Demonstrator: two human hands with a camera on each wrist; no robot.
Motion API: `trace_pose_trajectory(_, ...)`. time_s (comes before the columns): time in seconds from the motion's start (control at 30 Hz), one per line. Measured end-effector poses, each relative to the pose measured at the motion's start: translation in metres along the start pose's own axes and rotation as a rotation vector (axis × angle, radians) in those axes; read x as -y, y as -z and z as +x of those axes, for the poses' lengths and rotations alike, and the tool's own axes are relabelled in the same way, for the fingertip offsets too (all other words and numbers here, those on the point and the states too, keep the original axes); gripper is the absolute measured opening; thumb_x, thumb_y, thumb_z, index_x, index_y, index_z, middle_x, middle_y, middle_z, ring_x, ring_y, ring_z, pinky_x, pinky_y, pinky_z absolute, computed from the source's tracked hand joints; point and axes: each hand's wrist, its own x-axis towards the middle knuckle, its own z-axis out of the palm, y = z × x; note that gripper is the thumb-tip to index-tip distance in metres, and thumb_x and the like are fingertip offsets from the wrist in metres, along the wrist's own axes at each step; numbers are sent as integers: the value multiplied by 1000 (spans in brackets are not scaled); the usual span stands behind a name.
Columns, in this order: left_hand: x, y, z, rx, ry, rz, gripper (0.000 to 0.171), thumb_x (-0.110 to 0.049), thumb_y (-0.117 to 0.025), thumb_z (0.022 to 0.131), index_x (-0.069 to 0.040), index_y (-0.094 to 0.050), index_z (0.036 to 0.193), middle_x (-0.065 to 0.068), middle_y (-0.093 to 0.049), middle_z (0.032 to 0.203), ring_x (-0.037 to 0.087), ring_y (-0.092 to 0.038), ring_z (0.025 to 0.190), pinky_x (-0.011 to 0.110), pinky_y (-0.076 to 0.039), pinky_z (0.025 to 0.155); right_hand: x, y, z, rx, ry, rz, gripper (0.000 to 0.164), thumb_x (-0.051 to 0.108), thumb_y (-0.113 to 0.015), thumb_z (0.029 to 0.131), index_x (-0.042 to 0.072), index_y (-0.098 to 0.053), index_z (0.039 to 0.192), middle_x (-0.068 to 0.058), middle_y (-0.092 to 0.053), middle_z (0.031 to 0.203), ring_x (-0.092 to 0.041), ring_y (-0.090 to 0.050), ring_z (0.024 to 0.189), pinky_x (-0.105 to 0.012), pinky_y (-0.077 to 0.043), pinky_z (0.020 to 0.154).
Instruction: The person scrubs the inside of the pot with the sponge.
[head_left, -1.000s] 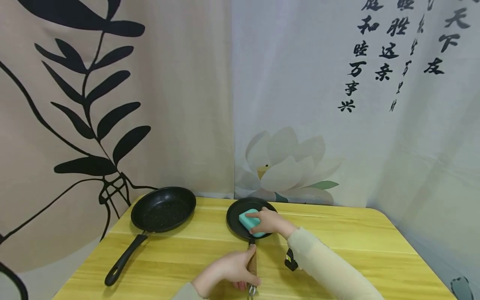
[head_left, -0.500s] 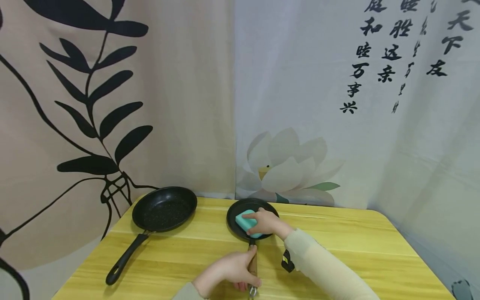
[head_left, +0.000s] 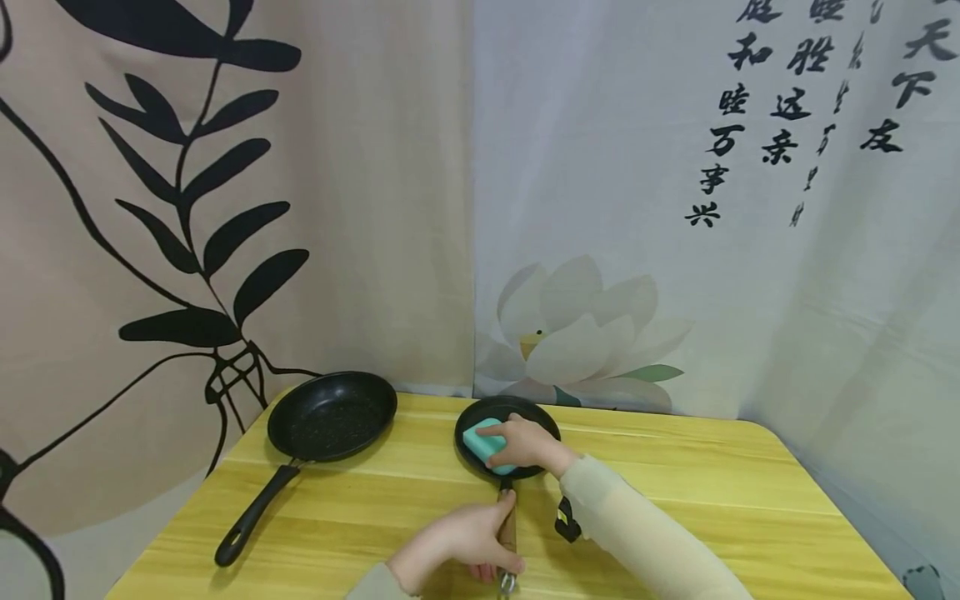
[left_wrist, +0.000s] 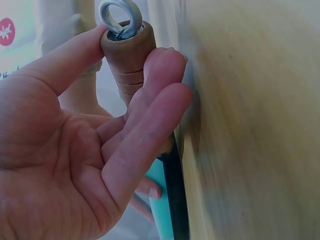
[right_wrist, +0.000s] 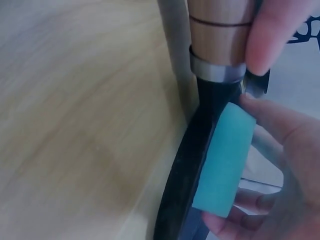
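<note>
A small black frying pan (head_left: 491,407) rests on the wooden table, its wooden handle (left_wrist: 127,62) pointing toward me and ending in a metal ring. My left hand (head_left: 471,533) holds this handle between thumb and fingers; in the left wrist view the thumb and fingertips touch opposite sides of the wood. Inside the pan lies a teal sponge (head_left: 480,442). From above, my right hand (head_left: 527,443) grips the sponge, with thumb and fingers at its edges in the right wrist view. The sponge (right_wrist: 226,160) sits against the pan's inner surface.
A larger black frying pan (head_left: 333,421) stands at the table's left, its black handle (head_left: 255,512) angled toward the near left. Behind the yellow wooden table (head_left: 675,467) hangs a printed curtain (head_left: 375,208). A small black object (head_left: 567,520) shows beside the right sleeve.
My right hand has slid the sponge a little to the left across the small pan. My left hand stays on the handle. The head view has shifted slightly.
</note>
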Motion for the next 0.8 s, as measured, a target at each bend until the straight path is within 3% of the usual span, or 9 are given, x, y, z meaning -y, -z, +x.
trace_pose_trajectory(0.1,-17,2,-11,-31,8,-34,93,-26,-77,85,6,-19,151,6,-64,57,21,-63,48,34,-53,45,2,-1,2,-2,0,3,60,41,-77,83,30,-57,138,-8,-55,137,-38,-42,130,-50,-48,92)
trace_pose_trajectory(0.17,-17,2,-11,-37,15,-24,92,-25,-76,85,5,-20,151,5,-64,56,21,-62,47,35,-52,45,3,-2,3,-6,-2,5,59,41,-77,82,31,-57,138,-10,-54,138,-38,-44,128,-50,-49,90)
trace_pose_trajectory(0.27,-2,0,-1,-17,3,20,99,-38,-76,84,3,-18,153,2,-64,56,18,-63,47,33,-53,45,5,-3,5,-9,-7,6,59,41,-77,82,31,-57,137,-15,-51,140,-38,-49,123,-49,-51,86)
trace_pose_trajectory(0.33,21,-4,14,-5,-21,26,106,-51,-74,82,-1,-15,154,-2,-64,57,16,-63,47,31,-52,45,6,-3,7,-9,-10,10,59,40,-77,82,31,-57,137,-16,-49,140,-37,-51,120,-49,-51,84)
trace_pose_trajectory(0.43,32,-5,22,22,-15,54,111,-60,-71,80,-7,-11,156,-5,-65,58,13,-63,48,30,-53,47,6,-4,8,-3,-17,19,59,40,-77,83,31,-57,138,-17,-49,140,-36,-52,118,-48,-51,83)
trace_pose_trajectory(0.5,25,-5,18,13,-8,35,108,-53,-73,82,-4,-11,156,-2,-66,58,16,-64,48,31,-53,47,5,-4,10,-1,-20,22,59,39,-77,83,32,-57,138,-15,-49,140,-35,-51,119,-47,-51,83)
trace_pose_trajectory(0.67,-17,0,-9,-40,14,-8,96,-28,-77,84,7,-18,151,5,-64,54,21,-62,46,34,-52,45,4,-4,15,-1,-22,9,58,40,-76,83,33,-57,138,-16,-48,141,-35,-51,120,-48,-50,86)
trace_pose_trajectory(0.77,-25,1,-16,-51,22,-15,93,-25,-77,85,6,-20,151,6,-63,54,21,-62,46,33,-52,45,4,-3,17,0,-30,0,58,40,-76,83,34,-56,138,-16,-47,142,-35,-49,122,-50,-49,88)
trace_pose_trajectory(0.8,-14,-1,-9,-45,16,-29,96,-29,-77,84,3,-19,152,5,-64,55,21,-62,47,34,-52,45,4,-3,18,1,-34,-1,58,40,-76,83,34,-56,138,-17,-46,143,-36,-48,124,-51,-49,89)
